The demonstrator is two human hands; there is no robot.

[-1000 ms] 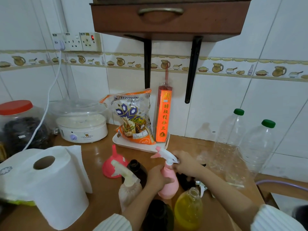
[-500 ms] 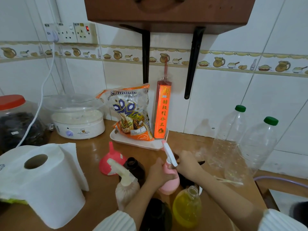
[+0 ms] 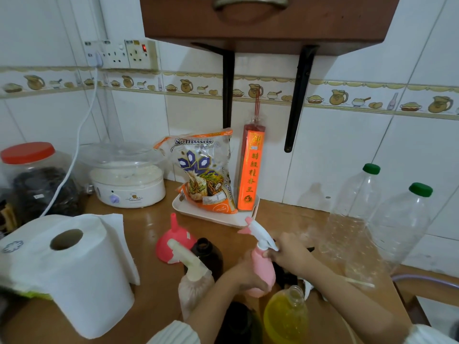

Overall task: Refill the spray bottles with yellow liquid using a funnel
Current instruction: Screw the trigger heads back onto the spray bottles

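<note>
Since the earlier frame the white trigger head (image 3: 258, 235) has swung round, its pink nozzle tip now pointing away toward the wall while the right hand (image 3: 289, 254) twists at the collar. That hand's grip pinches the neck just under the trigger head; the left hand (image 3: 244, 275) wraps the body of the pink spray bottle (image 3: 263, 269), which stands on the worktop (image 3: 149, 244) between the two wrists. Just in front of it, nearest the camera, sits the open-necked bottle of yellow liquid (image 3: 285, 319), uncapped. To the left are a beige spray bottle (image 3: 193, 276), a dark brown bottle (image 3: 207, 254) with no cap, and the pink funnel (image 3: 175, 242) lying mouth-down. By this reading the sprayer is being unscrewed, so filling has not begun. The risk lies close by: the right forearm passes right above the open yellow bottle, and a jerk as the collar frees could tip it. A paper roll (image 3: 74, 269) stands well to the left.
</note>
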